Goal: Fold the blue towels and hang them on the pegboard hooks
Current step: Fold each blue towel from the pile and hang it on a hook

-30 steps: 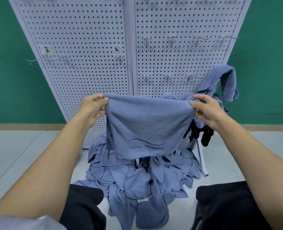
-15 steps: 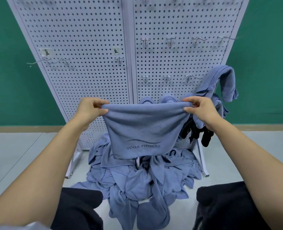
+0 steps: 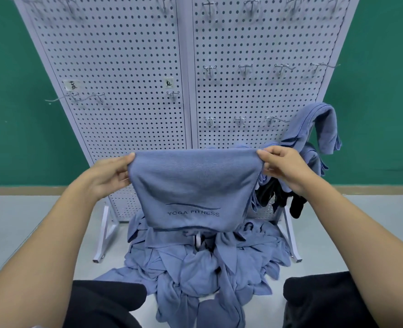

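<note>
Two corners pinched, left hand (image 3: 110, 176) and right hand (image 3: 283, 166) holding one folded blue towel (image 3: 193, 185) up mid-frame in front of the pegboard (image 3: 129, 67), so I'd guess early days: a few hung towels (image 3: 314, 124) at right, most hooks (image 3: 245, 68) bare, big pile (image 3: 195, 261) on the floor (image 3: 30, 221) below.

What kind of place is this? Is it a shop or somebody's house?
Probably a workroom or shop-style practice space, not a home: a white pegboard stand with metal hooks, a heap of blue towels on the bare floor, and a plain green wall.
</note>
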Tool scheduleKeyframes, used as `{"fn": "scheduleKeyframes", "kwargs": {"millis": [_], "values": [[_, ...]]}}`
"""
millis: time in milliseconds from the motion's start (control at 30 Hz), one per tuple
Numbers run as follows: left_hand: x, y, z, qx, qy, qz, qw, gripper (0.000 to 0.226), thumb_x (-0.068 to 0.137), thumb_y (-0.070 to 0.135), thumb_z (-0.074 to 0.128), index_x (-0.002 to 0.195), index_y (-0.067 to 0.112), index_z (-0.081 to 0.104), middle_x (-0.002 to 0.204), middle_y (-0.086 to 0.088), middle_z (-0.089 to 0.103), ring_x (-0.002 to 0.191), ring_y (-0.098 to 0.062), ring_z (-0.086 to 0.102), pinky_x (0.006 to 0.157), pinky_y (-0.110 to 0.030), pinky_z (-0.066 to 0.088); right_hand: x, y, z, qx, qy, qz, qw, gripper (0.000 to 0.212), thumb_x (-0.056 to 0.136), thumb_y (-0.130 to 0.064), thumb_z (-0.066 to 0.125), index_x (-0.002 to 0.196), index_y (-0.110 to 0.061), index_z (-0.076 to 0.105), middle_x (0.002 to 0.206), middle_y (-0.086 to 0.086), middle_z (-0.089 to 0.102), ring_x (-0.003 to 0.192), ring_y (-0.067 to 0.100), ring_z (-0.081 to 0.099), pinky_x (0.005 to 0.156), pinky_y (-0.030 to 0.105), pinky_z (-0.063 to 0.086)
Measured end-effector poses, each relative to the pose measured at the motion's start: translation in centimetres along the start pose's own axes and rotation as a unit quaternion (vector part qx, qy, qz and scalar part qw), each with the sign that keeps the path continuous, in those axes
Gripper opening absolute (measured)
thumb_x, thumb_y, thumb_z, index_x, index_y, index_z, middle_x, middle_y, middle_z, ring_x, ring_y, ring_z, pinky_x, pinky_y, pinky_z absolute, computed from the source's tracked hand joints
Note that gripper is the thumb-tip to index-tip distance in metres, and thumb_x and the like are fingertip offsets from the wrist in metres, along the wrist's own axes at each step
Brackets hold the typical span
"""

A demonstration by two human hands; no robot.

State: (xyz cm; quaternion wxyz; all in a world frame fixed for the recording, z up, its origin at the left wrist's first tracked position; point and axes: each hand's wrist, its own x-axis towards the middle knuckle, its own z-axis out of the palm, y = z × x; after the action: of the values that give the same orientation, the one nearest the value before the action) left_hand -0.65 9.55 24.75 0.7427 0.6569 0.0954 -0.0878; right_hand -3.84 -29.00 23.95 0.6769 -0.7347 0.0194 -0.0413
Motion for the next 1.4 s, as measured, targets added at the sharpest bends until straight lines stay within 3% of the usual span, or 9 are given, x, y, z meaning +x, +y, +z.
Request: {"fn": "scheduleKeyframes", "kwargs": {"millis": [67,133,300,400,700,900,1133,1300,1400], "values": [[0.6,-0.2,-0.5,-0.093,-0.01,-0.054,0.994,0.035,0.073,0.027,0.074,0.105,0.013,0.069,0.083,0.003,0.057,0.075,-0.008,0.053,0.084,-0.021,0.052,0.4,-0.3,0.1,0.097,-0.038,0.036,0.994,0.025,0.069,-0.037,0.076,0.078,-0.016,0.065,0.074,0.003,0.056,0.066,0.012,0.051,0.065,0.023,0.054],[1.2,-0.5,-0.5,-0.16,0.004,-0.094,0.983,0.041,0.073,0.024,0.077,0.111,0.01,0.068,0.092,0.003,0.06,0.085,-0.009,0.051,0.096,-0.021,0.047,1.0,-0.6,0.6,0.172,-0.047,0.069,0.982,0.022,0.075,-0.032,0.071,0.081,-0.012,0.064,0.067,0.002,0.056,0.06,0.009,0.055,0.056,0.019,0.053],[1.6,-0.2,2.8,-0.189,0.024,-0.078,0.978,0.008,0.092,0.012,0.059,0.094,0.005,0.063,0.074,-0.004,0.072,0.063,-0.011,0.07,0.056,-0.022,0.058,1.8,-1.2,2.5,0.247,0.001,0.134,0.96,0.011,0.092,-0.009,0.059,0.082,-0.006,0.062,0.06,0.001,0.065,0.052,0.006,0.063,0.05,0.015,0.052],[1.4,0.3,5.6,-0.143,0.017,-0.017,0.989,0.006,0.091,0.008,0.06,0.093,0.003,0.064,0.087,-0.01,0.071,0.078,-0.017,0.07,0.061,-0.027,0.059,1.7,-1.5,3.9,0.2,0.006,0.115,0.973,0.003,0.089,-0.006,0.064,0.087,-0.003,0.064,0.065,0.002,0.069,0.059,0.008,0.067,0.056,0.018,0.055],[-1.0,-0.8,13.4,0.125,0.007,0.152,0.98,0.011,0.091,0.014,0.063,0.093,0.008,0.071,0.087,-0.007,0.072,0.074,-0.013,0.067,0.07,-0.026,0.059,0.2,-2.2,10.1,0.041,-0.015,0.012,0.999,0.008,0.086,-0.011,0.069,0.084,-0.009,0.062,0.072,0.004,0.062,0.057,0.009,0.062,0.068,0.026,0.06],[-0.9,-1.4,14.2,0.156,0.008,0.182,0.971,0.017,0.091,0.015,0.063,0.101,0.005,0.072,0.09,-0.014,0.072,0.073,-0.013,0.063,0.068,-0.021,0.057,0.0,-2.1,10.0,0.05,-0.021,-0.006,0.998,0.007,0.09,-0.013,0.064,0.088,-0.006,0.066,0.08,0.01,0.068,0.064,0.012,0.067,0.067,0.024,0.059],[-1.0,-1.6,13.4,0.151,-0.073,0.196,0.966,0.015,0.082,0.02,0.073,0.095,0.013,0.072,0.089,0.001,0.074,0.082,-0.005,0.068,0.073,-0.016,0.052,-0.2,-2.7,8.6,0.075,-0.099,0.003,0.992,0.027,0.095,-0.013,0.045,0.094,-0.007,0.071,0.086,0.006,0.069,0.077,0.012,0.06,0.069,0.023,0.05],[-0.8,-1.3,13.3,0.126,-0.097,0.158,0.975,0.015,0.091,0.012,0.059,0.101,0.008,0.069,0.08,0.004,0.067,0.073,-0.01,0.058,0.074,-0.025,0.046,0.4,-2.9,6.2,-0.119,-0.041,-0.1,0.987,0.01,0.093,-0.018,0.059,0.097,-0.022,0.067,0.092,-0.006,0.06,0.083,0.006,0.051,0.076,0.02,0.041],[-1.2,-1.1,13.4,0.133,-0.156,0.163,0.965,0.016,0.094,0.013,0.054,0.098,0.011,0.069,0.084,-0.001,0.063,0.08,-0.016,0.052,0.077,-0.031,0.041,0.5,-2.7,5.0,-0.269,-0.072,-0.163,0.946,0.04,0.081,-0.035,0.073,0.118,-0.032,0.058,0.118,-0.018,0.051,0.114,0.002,0.039,0.091,0.016,0.032]]}}
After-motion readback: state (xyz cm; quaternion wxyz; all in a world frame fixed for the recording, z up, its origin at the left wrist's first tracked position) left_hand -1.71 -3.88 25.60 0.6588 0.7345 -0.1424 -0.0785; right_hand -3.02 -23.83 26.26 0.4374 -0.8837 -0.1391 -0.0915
